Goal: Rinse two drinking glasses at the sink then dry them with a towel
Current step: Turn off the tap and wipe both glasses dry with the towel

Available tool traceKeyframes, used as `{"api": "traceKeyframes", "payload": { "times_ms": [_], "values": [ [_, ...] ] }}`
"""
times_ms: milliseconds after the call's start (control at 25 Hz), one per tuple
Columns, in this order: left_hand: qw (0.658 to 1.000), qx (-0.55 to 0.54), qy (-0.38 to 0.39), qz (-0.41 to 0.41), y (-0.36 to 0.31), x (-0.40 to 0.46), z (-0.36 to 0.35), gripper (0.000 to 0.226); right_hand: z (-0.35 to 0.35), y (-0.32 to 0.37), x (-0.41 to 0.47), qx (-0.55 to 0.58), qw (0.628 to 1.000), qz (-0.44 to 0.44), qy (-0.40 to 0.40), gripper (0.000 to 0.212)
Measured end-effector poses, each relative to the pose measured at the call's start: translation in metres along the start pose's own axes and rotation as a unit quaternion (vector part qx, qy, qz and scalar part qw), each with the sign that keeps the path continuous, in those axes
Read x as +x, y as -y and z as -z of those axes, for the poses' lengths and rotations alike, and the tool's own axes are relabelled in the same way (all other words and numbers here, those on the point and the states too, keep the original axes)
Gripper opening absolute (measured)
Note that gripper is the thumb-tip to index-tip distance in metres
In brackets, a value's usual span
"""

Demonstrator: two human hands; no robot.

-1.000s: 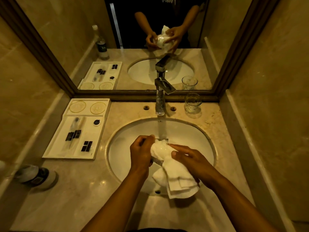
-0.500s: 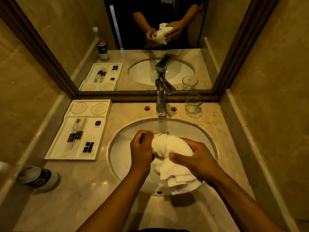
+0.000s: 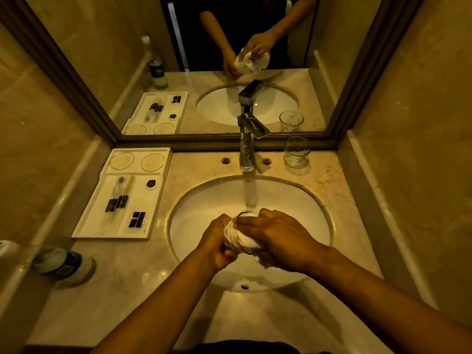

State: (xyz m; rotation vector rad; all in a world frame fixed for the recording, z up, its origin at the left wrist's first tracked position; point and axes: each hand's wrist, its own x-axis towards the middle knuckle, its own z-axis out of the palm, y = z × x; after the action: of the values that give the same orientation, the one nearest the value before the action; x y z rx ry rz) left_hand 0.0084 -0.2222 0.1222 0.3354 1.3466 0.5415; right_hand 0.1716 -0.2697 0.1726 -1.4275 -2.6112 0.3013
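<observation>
Over the white sink basin (image 3: 194, 215), my left hand (image 3: 217, 244) grips a clear drinking glass (image 3: 236, 242) held on its side. My right hand (image 3: 278, 238) presses a white towel (image 3: 249, 242) around and into that glass, so most of the towel and glass is hidden under my fingers. A second clear glass (image 3: 296, 152) stands upright on the counter, to the right of the chrome tap (image 3: 247, 149). Water runs from the tap into the basin just beyond my hands.
A white amenity tray (image 3: 155, 200) with small sachets and coasters lies left of the sink. A plastic bottle (image 3: 63, 264) stands at the counter's left front. The mirror (image 3: 332, 60) behind reflects the scene. Marble walls close in on both sides.
The loose hanging towel has been bunched up tight around the glass. My right hand has slid left over it, and both hands have come closer together.
</observation>
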Motion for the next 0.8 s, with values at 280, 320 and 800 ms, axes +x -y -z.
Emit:
{"api": "traceKeyframes", "payload": {
  "times_ms": [280, 320, 800],
  "values": [
    [0.997, 0.02, 0.07, 0.008, -0.007, 0.003, 0.008, 0.037, -0.012, 0.007, 0.001, 0.107, 0.983, -0.147, -0.016, 0.079],
    [0.994, 0.088, 0.067, -0.012, -0.009, 0.0, 0.01, 0.043, -0.01, 0.005, 0.001, 0.169, 0.967, -0.188, -0.04, 0.075],
    [0.772, 0.212, -0.077, -0.595, 0.002, -0.013, -0.014, 0.026, 0.002, -0.013, -0.013, 0.579, 0.758, -0.3, -0.022, 0.057]
  ]
}}
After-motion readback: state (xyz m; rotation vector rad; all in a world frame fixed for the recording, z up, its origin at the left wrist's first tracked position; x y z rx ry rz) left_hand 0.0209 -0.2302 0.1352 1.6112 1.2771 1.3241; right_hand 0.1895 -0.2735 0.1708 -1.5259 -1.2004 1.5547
